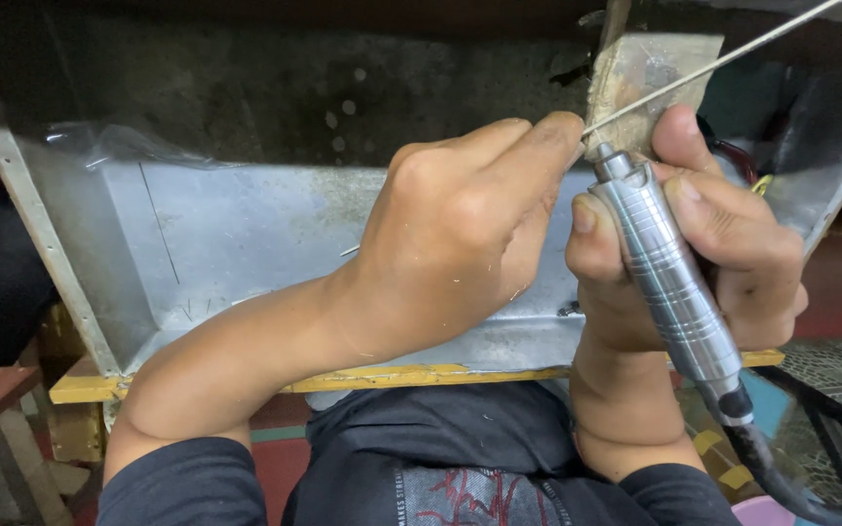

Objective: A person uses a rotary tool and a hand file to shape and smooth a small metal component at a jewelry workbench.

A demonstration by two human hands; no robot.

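At the centre of the frame we see our left hand (460,229) curled closed, fingertips pinching a thin metal wire (713,63) that runs to the upper right. Just right of it, our right hand (704,253) is wrapped around a ribbed silver rotary handpiece (669,278), tip up, touching the wire at a worn wooden block (640,83). Behind both lies a sheet-metal tray (236,244) on the yellow-edged desk (392,377).
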